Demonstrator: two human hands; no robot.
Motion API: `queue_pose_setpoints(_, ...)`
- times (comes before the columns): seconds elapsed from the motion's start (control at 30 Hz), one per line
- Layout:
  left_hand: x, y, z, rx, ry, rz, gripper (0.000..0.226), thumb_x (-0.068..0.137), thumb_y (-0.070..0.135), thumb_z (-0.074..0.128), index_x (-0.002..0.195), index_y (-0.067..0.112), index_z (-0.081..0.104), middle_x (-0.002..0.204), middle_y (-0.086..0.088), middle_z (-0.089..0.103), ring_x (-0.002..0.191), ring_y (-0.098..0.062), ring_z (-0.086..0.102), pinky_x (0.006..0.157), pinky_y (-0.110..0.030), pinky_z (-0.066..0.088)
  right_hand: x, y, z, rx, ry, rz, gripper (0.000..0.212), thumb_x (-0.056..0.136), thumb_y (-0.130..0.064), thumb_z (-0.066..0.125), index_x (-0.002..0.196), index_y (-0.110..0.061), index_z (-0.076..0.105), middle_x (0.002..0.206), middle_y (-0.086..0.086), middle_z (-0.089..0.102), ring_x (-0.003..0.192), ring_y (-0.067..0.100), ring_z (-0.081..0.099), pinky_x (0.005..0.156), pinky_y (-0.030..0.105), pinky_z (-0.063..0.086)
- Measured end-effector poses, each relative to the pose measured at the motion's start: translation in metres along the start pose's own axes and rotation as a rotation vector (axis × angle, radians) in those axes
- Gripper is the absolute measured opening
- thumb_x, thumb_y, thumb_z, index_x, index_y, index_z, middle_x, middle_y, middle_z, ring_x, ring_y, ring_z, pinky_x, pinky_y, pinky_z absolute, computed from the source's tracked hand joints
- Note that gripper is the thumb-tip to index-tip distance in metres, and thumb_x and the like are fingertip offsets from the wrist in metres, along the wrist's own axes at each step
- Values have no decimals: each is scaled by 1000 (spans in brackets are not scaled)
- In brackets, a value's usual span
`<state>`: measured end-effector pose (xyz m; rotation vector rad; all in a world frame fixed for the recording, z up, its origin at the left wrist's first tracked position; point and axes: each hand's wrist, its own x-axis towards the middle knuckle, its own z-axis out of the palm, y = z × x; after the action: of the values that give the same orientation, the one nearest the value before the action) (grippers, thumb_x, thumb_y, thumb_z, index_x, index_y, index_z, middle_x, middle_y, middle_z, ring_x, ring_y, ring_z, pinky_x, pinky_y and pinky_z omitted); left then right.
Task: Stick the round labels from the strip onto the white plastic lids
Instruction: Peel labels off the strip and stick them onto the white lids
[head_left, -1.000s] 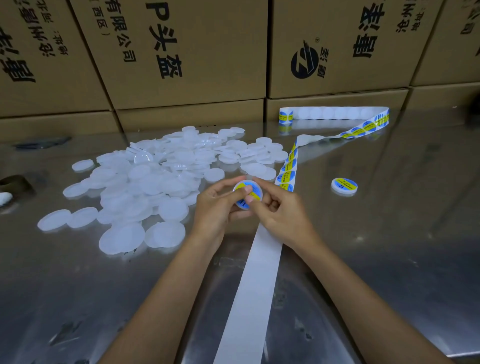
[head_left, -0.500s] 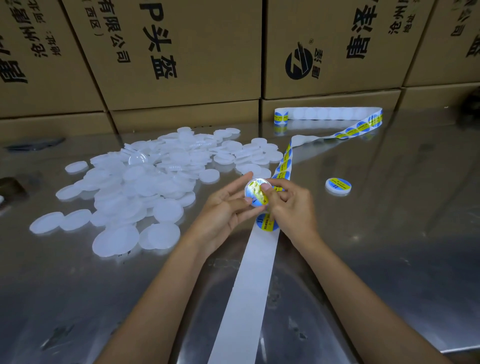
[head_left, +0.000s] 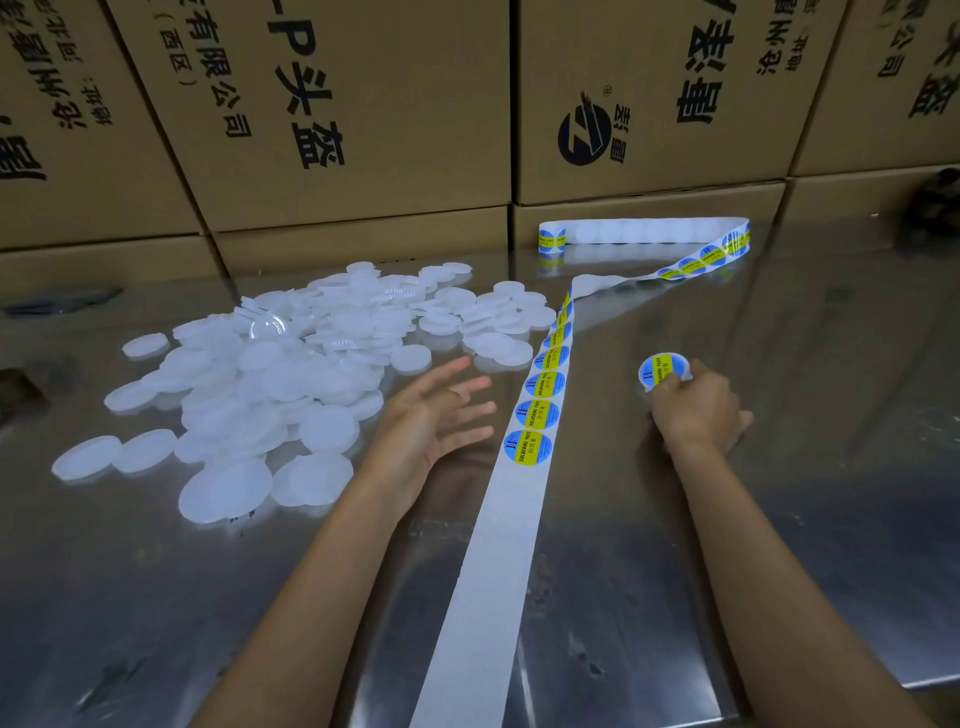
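Cardboard boxes (head_left: 363, 130) wall off the top of the frame, right against the far edge of the steel table (head_left: 831, 441). Bare steel lies open at lower left and across the whole right side.

My left hand (head_left: 431, 421) is at the centre, fingers spread and straight, holding nothing, between the heap of white lids (head_left: 291, 374) on its left and the label strip (head_left: 540, 415) on its right. The nearest lids lie just beside my wrist and fingertips.

My right hand (head_left: 696, 410) is right of centre, well clear of the strip, fingers curled round a labelled lid (head_left: 662, 370) at the table surface; whether the lid touches the steel I cannot tell.

The strip runs from the bottom edge up the middle, blank near me, blue and yellow labels starting level with my left hand, then bends right towards the boxes and folds back left.
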<state>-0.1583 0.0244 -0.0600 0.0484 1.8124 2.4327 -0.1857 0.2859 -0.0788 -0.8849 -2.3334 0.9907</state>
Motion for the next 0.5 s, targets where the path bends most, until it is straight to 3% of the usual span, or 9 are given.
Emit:
queue_pose_setpoints(0.2, 3, -4, -4, 139, 105, 44, 33, 98, -2, 51, 121, 17, 67, 106, -7, 77, 91, -24, 74, 69, -29, 60, -4, -2, -3, -75, -5, -10, 55, 95, -20, 49, 147, -7, 38, 126, 19, 62, 119, 37, 55, 105, 42, 23)
queue_pose_setpoints(0.27, 5, -4, -6, 281, 232, 106, 36, 95, -6, 47, 117, 12, 69, 101, -9, 76, 86, -22, 71, 69, -30, 60, -7, -4, -3, -60, -7, -36, 54, 93, -19, 50, 146, -11, 41, 125, 18, 63, 117, 36, 56, 103, 40, 23)
queue_pose_setpoints(0.33, 7, -2, -14, 560, 412, 212, 36, 91, -5, 47, 112, 13, 70, 101, -5, 74, 96, -24, 67, 83, -36, 57, -13, -7, -2, -27, -10, -81, 43, 91, -18, 51, 134, -16, 53, 117, 16, 67, 111, 34, 59, 101, 38, 25)
queue_pose_setpoints(0.4, 6, 2, -29, 973, 605, 287, 31, 90, 4, 54, 115, 17, 69, 113, -6, 69, 112, -29, 59, 96, -39, 44, -20, -10, 1, -2, -38, -137, 35, 90, -17, 50, 124, -18, 59, 105, 13, 70, 103, 34, 60, 99, 36, 25)
queue_pose_setpoints(0.5, 4, 9, -49, 1406, 742, 175, 44, 88, 19, 62, 132, 15, 58, 133, -13, 52, 129, -33, 39, 103, -45, 27, -32, -16, 7, -3, -106, -240, 37, 90, -17, 48, 125, -19, 59, 94, 8, 73, 104, 31, 61, 102, 35, 24)
